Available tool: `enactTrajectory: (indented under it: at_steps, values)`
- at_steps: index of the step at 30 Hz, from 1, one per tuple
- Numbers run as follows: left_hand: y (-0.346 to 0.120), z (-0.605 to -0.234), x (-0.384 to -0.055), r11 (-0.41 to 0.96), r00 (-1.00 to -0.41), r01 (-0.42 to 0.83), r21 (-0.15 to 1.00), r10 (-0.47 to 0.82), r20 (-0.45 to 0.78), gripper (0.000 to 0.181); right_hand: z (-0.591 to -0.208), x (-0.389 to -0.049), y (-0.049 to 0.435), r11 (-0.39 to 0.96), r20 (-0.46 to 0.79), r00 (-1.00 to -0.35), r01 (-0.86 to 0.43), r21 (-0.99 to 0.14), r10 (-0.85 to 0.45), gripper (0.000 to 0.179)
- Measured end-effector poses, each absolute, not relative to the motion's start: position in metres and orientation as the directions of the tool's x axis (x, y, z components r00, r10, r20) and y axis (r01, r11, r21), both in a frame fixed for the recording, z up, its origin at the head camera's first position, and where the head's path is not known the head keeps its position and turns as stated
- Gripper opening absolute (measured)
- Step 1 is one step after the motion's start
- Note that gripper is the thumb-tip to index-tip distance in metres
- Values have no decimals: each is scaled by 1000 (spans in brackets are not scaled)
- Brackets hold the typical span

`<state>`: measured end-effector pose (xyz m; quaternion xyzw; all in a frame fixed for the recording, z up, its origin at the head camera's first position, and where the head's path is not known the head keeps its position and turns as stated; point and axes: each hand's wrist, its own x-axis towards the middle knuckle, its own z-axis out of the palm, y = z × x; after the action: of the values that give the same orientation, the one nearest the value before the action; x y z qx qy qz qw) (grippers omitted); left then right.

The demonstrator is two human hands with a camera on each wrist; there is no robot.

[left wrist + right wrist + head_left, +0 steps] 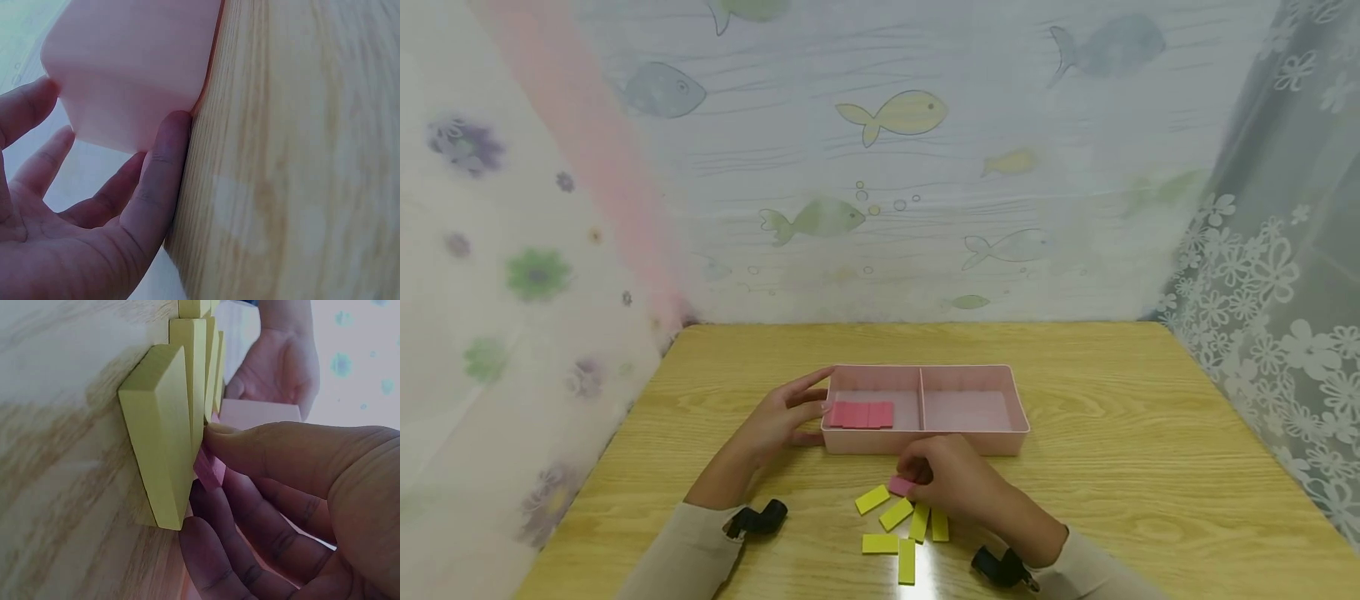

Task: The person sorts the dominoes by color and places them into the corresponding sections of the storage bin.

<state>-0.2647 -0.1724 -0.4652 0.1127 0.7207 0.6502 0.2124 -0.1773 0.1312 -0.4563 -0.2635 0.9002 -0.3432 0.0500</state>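
Note:
A pink tray [970, 443] with one divider lies across the table. My left hand [778, 425] is at its left end, fingers spread and fairly straight; in the left wrist view the fingertips touch the end wall [119, 112]. Just in front of the tray, my right hand [951, 475] pinches a small pink block [900, 485] between thumb and fingers, close over the table. Yellow blocks [880, 543] lie loosely around and below this hand; in the right wrist view one yellow block [159, 437] stands out right beside the fingertips.
Several pink blocks [861, 415] lie in a row along the front of the tray's left compartment. The right compartment [970, 408] shows its bare floor. Patterned curtains [880, 250] hang behind the wooden table [1112, 375] and at both sides. Black wrist cameras [763, 518] sit by the cuffs.

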Motion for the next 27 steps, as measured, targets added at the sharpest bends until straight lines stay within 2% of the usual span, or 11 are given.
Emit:
enactTrajectory:
  at_steps: [14,21,27]
  values:
    - [-172,-466,-265,117,-883,-115,986,444,-155,57,-452,-176,133,584,66,-860,-397,-707,-506,10]
    - [-171,-468,-267,107,-882,-116,987,447,-152,56,-447,-175,134,610,85,-867,-411,-678,-491,9]
    - [-172,-469,-267,102,-883,-116,988,445,-149,57,-442,-175,133,594,79,-867,-400,-698,-492,6]
